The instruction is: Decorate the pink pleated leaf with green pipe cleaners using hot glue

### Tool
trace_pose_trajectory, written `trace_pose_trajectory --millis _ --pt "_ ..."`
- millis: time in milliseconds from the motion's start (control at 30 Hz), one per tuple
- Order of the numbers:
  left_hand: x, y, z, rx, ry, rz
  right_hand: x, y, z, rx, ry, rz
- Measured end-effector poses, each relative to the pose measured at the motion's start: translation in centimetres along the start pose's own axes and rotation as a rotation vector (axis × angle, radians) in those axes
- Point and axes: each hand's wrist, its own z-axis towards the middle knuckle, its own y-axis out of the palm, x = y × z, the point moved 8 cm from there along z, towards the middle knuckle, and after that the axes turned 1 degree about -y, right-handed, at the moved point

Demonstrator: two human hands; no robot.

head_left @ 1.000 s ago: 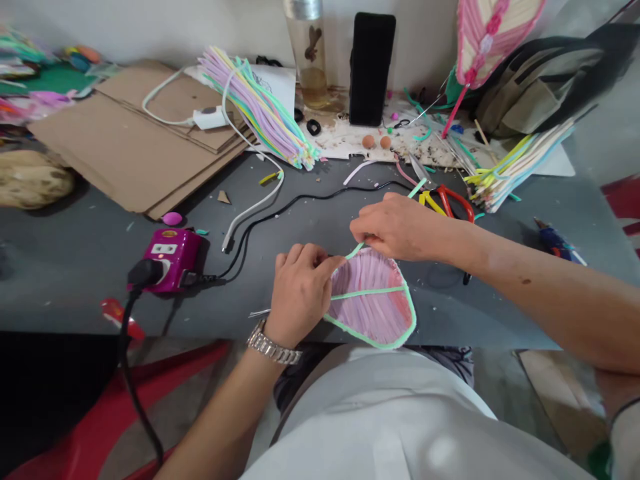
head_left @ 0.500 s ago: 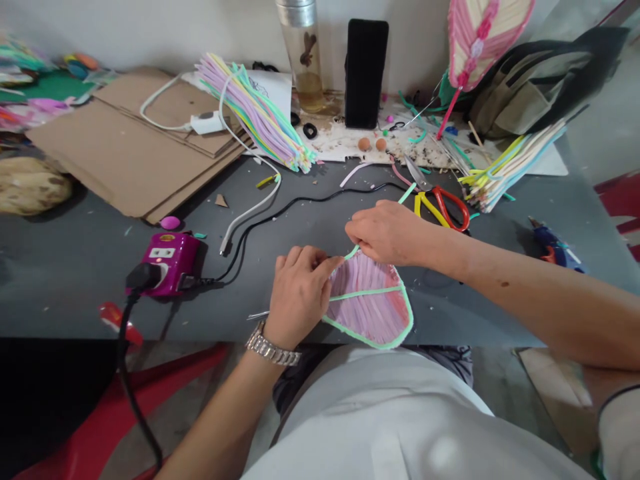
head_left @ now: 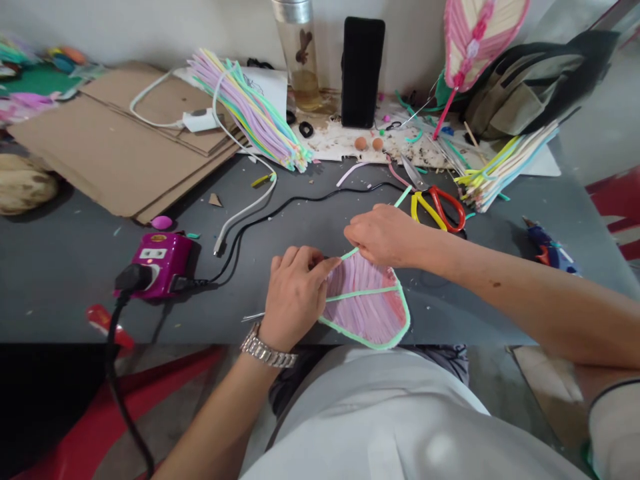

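Note:
A leaf-shaped fan piece (head_left: 367, 313) filled with lilac and pink pipe cleaners lies at the table's front edge, overhanging it slightly. Mint-green pipe cleaner edges it and forms a line down its middle. My left hand (head_left: 296, 290) covers the narrow left end, its thumb and finger pinching the upper rim. On the same upper rim, my right hand (head_left: 380, 235) grips the mint-green pipe cleaner (head_left: 403, 197), whose loose end sticks out beyond the knuckles. Red-and-yellow-handled scissors (head_left: 434, 203) lie just past my right hand. The fingertips of both hands are partly hidden.
A purple power socket (head_left: 159, 261) with a black cable sits at left. Behind are cardboard sheets (head_left: 120, 143), a pastel pipe cleaner bundle (head_left: 250, 110), a bottle (head_left: 297, 60) and a phone (head_left: 363, 73). At right are another bundle (head_left: 505, 170) and a glue gun (head_left: 550, 247).
The whole view has shifted a little, so things appear slightly further left. Both hands keep nearly the same hold on the fan piece's upper rim.

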Motion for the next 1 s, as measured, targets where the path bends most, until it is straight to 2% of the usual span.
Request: trace_pose_trajectory --millis 500,567,733,867,1000 --pt "0.0 0.0 0.0 0.028 0.008 -0.031 0.0 0.4 0.1 -0.059 0.008 0.015" --pt "-0.2 -0.4 -0.1 0.071 -0.014 -0.051 0.0 0.4 0.2 -0.069 0.01 0.013" --pt "-1.1 -2.0 -0.5 0.266 -0.112 -0.124 0.0 0.3 0.1 -0.058 0.009 -0.006" --pt "-1.0 -2.1 -0.6 0.292 -0.089 -0.132 -0.1 0.3 0.1 -0.078 0.009 -0.016" --pt "-0.7 -1.6 -0.5 0.258 -0.05 -0.122 -0.1 0.3 0.1 -0.084 0.013 -0.017"
